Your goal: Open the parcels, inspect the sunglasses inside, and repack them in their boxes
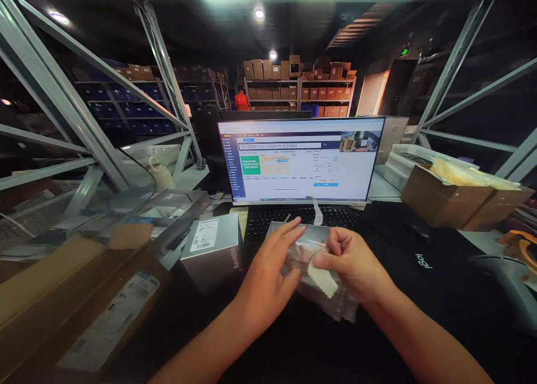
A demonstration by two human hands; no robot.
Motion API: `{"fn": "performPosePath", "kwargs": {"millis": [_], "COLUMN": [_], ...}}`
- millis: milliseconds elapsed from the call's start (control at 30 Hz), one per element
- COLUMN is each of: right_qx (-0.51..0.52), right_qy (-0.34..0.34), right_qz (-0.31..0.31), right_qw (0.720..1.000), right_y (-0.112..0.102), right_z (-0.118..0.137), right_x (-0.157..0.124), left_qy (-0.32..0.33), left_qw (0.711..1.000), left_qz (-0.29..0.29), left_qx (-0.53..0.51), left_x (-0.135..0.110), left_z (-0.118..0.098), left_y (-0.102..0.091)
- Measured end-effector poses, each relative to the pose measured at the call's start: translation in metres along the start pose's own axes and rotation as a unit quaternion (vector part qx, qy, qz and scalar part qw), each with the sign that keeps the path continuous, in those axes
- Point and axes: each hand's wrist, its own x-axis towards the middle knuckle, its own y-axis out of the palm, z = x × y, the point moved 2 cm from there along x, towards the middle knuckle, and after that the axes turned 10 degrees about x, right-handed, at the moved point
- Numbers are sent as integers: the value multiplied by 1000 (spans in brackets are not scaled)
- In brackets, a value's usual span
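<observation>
Plastic, clear and crinkly: that's the bag point(335, 303) I've got, lying on the black desk mat point(423, 261) just on my side of the keyboard point(302, 217), with its far edge close up against the keys. My left hand point(268, 272) is open, fingers stretched out flat and pressing on the bag's upper part. My right hand point(352, 261) is closed, thumb and curled fingers pinching the film right where a pale, scallop-edged piece point(324, 280) shows. I can't tell whether that piece sits inside the film or on top of it.

Left of the keyboard stands a grey box point(213, 249) with a white label, close by my left wrist. Right of the keyboard, well apart, is an open cardboard box point(444, 196). Beyond the keyboard the monitor point(300, 160) glows. A white strip point(318, 210) curls up at the keyboard's near edge, just past my fingertips.

Risks, as I judge them: this film looks thin and slick. My left hand only presses and doesn't grip, so a hard tug from the right pinch could slide the bag out from under it or stretch and tear it. The pale piece could crease under my thumb. A careless sweep of my left forearm could knock the grey box, and the curled strip sits close enough to snag on my fingers.
</observation>
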Motion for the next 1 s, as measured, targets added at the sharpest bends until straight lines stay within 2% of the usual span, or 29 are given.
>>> {"fn": "performPosePath", "kwargs": {"millis": [167, 267, 400, 500, 700, 800, 1000], "right_qx": [60, 105, 179, 206, 219, 190, 196], "right_qy": [53, 78, 74, 50, -55, -74, -11], "right_qz": [-14, -28, -37, -53, -123, -100, 4], "right_qw": [997, 991, 980, 976, 966, 974, 981], "right_y": [-4, -3, -1, -5, -20, -15, 12], "right_z": [7, 14, 18, 19, 26, 22, -11], "right_x": [1, 0, 1, 5, 9, 4, -5], "left_qy": [7, 2, -18, -42, -66, -72, -85], "left_qw": [999, 999, 996, 994, 989, 988, 987], "left_qz": [38, 32, 14, -6, -47, -54, -61], "left_qx": [-2, -27, -82, -101, -122, -122, -122], "left_x": [1, 3, 4, 5, 4, 3, 1], "left_z": [-1, -1, -1, 0, 5, 8, 7], "left_y": [-6, -7, -4, -2, 0, 3, 2]}}
